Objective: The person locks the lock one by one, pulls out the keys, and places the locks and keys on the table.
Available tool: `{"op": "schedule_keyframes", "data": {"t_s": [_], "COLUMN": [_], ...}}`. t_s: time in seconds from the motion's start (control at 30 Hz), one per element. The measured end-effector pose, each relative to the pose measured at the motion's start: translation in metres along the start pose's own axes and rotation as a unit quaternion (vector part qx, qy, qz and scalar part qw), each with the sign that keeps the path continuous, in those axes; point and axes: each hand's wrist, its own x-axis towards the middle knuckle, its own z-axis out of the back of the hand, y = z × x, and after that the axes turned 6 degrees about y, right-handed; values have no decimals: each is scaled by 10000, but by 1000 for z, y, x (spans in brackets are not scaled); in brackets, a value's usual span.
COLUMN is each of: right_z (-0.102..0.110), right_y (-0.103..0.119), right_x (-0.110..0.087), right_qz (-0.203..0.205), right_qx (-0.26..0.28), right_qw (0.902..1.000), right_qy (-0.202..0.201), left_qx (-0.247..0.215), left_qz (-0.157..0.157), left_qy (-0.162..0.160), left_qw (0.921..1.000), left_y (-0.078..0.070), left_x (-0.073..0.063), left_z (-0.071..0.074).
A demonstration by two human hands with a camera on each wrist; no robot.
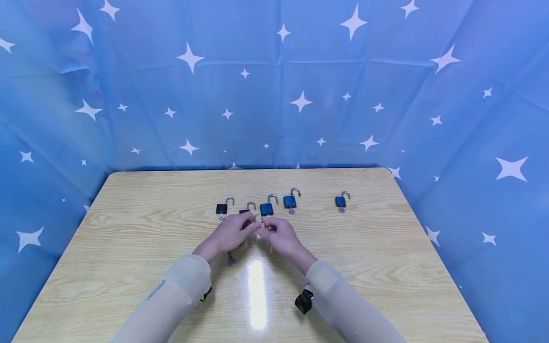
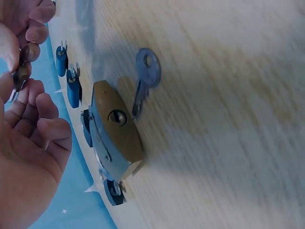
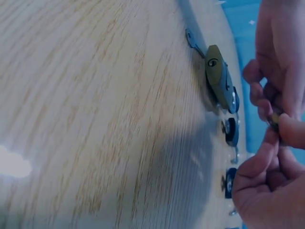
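The small padlock (image 2: 20, 75) is above the worktop (image 1: 386, 247), pinched by both the left grip (image 1: 231, 232) and the right grip (image 1: 281, 235). Nearby, a loose key (image 2: 152, 75) lies beside a larger padlock (image 2: 125, 139).

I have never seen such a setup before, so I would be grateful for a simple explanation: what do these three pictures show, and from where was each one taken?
There is no robot here; a person works with two bare hands. The wide picture is taken from the person's head, looking forward and down. The two close pictures are taken from the left and right wrists.

On the wooden table lie three blue padlocks and two dark padlocks, with their shackles open. Nearer the person is a brass-coloured padlock, with a key beside it.

The left hand and right hand together pinch what looks like a small padlock; the fingers hide most of it.
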Motion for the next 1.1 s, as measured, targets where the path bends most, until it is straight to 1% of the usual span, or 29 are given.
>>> {"op": "schedule_keyframes", "data": {"t_s": [0.17, 0.3, 0.5, 0.63, 0.7, 0.83, 0.97, 1.1], "right_z": [0, -1, -3, -4, -6, -8, -10, -12], "right_y": [-2, -3, -6, -7, -7, -6, -8, -9], "right_x": [-1, 0, -2, -3, -4, -5, -5, -6], "right_qz": [-22, -68, -289, -159, -154, -294, -388, -453], "right_qx": [120, 66, 7, -8, 119, 397, 545, 561], "right_qw": [9999, 9999, 9992, 9998, 9998, 9983, 9967, 9960], "right_qy": [93, 140, 277, 116, -20, -310, -462, -529], "left_qx": [-437, -625, -971, -1110, -1174, -1338, -1516, -1659], "left_qz": [2, -68, -111, -128, -75, 124, 292, 316], "left_qy": [45, 50, -91, -206, -259, -349, -403, -495], "left_qw": [9990, 9980, 9952, 9935, 9927, 9903, 9872, 9844], "left_y": [0, 2, 6, 9, 9, 6, 4, 2], "left_x": [-2, -3, -4, -3, -2, -1, 0, 2], "left_z": [-1, -2, -2, -3, -4, -6, -10, -14]}}
